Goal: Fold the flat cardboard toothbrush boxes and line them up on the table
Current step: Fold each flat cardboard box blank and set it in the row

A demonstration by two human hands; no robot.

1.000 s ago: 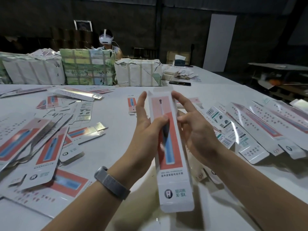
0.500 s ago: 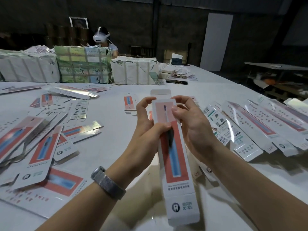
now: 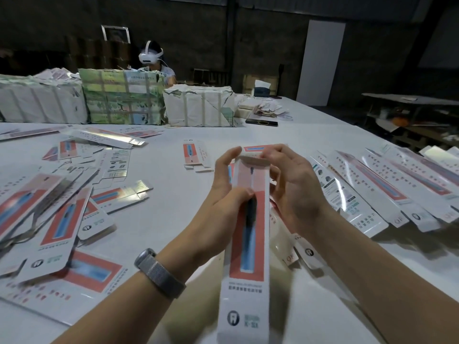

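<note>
1. Counter (image 3: 310, 135): white, with wrapped bundles (image 3: 198, 105) at its far edge.
2. Flat boxes (image 3: 59, 219) lie scattered on the left; a row of folded boxes (image 3: 387, 189) lies on the right.
3. Toothbrush box (image 3: 248, 244): held above the near counter, long axis running near to far.
4. Left hand (image 3: 223, 194) grips the box's upper left side, thumb on its face.
5. Right hand (image 3: 295, 187) curls its fingers onto the top flap.

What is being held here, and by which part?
A toothbrush box, gripped at its far upper end: the left hand holds its left edge, and the right hand pinches the top flap.
</note>
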